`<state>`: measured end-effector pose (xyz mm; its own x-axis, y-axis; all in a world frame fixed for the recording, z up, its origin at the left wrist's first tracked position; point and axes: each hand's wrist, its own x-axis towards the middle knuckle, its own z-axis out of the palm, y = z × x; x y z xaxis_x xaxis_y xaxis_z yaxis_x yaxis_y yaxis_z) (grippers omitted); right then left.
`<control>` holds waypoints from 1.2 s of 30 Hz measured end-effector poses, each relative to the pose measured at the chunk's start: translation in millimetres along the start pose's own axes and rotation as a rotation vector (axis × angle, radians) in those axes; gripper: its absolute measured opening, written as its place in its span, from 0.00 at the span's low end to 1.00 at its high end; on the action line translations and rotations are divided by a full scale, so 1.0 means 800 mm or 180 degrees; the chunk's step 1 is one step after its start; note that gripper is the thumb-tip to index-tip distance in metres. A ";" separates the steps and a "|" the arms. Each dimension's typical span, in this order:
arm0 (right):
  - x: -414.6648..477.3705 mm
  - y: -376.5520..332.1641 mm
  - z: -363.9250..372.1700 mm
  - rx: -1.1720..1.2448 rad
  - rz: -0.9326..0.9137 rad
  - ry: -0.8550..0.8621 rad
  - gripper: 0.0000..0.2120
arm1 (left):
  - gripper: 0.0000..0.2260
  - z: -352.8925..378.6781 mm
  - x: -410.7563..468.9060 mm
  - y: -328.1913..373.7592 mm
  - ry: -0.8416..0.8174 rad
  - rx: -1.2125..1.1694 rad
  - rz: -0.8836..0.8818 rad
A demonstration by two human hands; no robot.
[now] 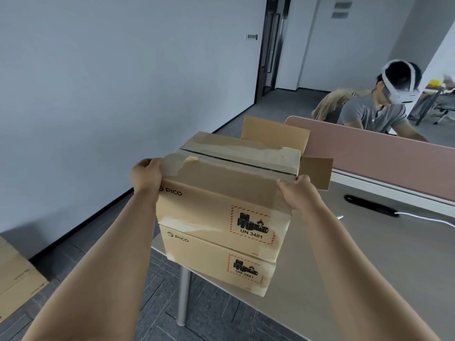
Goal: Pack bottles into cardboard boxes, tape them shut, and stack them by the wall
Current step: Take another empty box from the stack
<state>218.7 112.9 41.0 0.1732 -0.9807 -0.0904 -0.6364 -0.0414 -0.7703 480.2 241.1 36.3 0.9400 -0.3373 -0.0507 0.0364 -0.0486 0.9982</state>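
Along the wall, cartons already sit on the floor; at the desk our left hand and right hand clasp fingers round the top PICO carton, seam apparently untaped.

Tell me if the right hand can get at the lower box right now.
Probably yes, once it lets go: the right hand grips the top box at its edge, but the lower box has its front face uncovered, with bare table to its right.
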 end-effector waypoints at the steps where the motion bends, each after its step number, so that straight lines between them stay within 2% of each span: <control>1: -0.001 -0.002 -0.001 -0.0016 0.0004 -0.0016 0.24 | 0.06 0.001 -0.002 0.000 0.0016 0.0022 0.0004; 5: -0.002 -0.005 -0.004 -0.0023 0.0175 -0.0240 0.28 | 0.10 0.002 -0.008 0.001 0.0242 0.0037 0.0008; 7: -0.001 -0.003 -0.005 -0.0025 0.0173 -0.0274 0.28 | 0.07 0.001 -0.009 0.002 0.0386 0.0200 0.0272; 10: 0.003 0.001 -0.007 0.0155 0.0096 -0.0229 0.28 | 0.16 0.006 -0.014 0.005 0.0564 0.0835 0.0640; 12: 0.004 0.003 -0.010 0.0049 0.0159 -0.0326 0.32 | 0.17 0.017 -0.026 0.014 0.0665 0.1425 0.1070; 14: 0.007 0.007 -0.014 -0.0015 0.0124 -0.0323 0.35 | 0.15 0.032 -0.044 0.027 0.0539 0.1583 0.1493; 17: 0.015 0.015 -0.023 0.0226 -0.0144 -0.0096 0.35 | 0.10 0.065 -0.077 0.047 -0.0123 0.1190 0.1853; 21: 0.030 0.023 -0.043 0.0563 -0.0582 0.0112 0.29 | 0.05 0.129 -0.139 0.062 -0.1208 0.1103 0.1779; 24: 0.047 0.041 -0.067 0.0654 -0.0781 0.0140 0.25 | 0.05 0.187 -0.185 0.057 -0.1697 0.1168 0.1622; 27: 0.072 0.073 -0.092 0.0480 -0.0894 0.0206 0.22 | 0.07 0.244 -0.229 0.049 -0.1941 0.1062 0.1548; 30: 0.114 0.116 -0.127 0.0405 -0.0728 0.0140 0.20 | 0.10 0.314 -0.275 0.038 -0.2071 0.1077 0.1489; 33: 0.164 0.156 -0.158 0.0308 -0.0546 0.0010 0.20 | 0.13 0.375 -0.292 0.018 -0.1894 0.1367 0.1359; 36: 0.207 0.186 -0.169 0.0392 -0.0321 -0.0285 0.22 | 0.18 0.409 -0.278 -0.014 -0.1690 0.1666 0.0808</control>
<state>51.3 -81.3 -3.0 0.3012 -0.9516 -0.0604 -0.5166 -0.1096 -0.8492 160.1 9.2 25.6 0.6056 -0.7949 0.0359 -0.4462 -0.3019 0.8425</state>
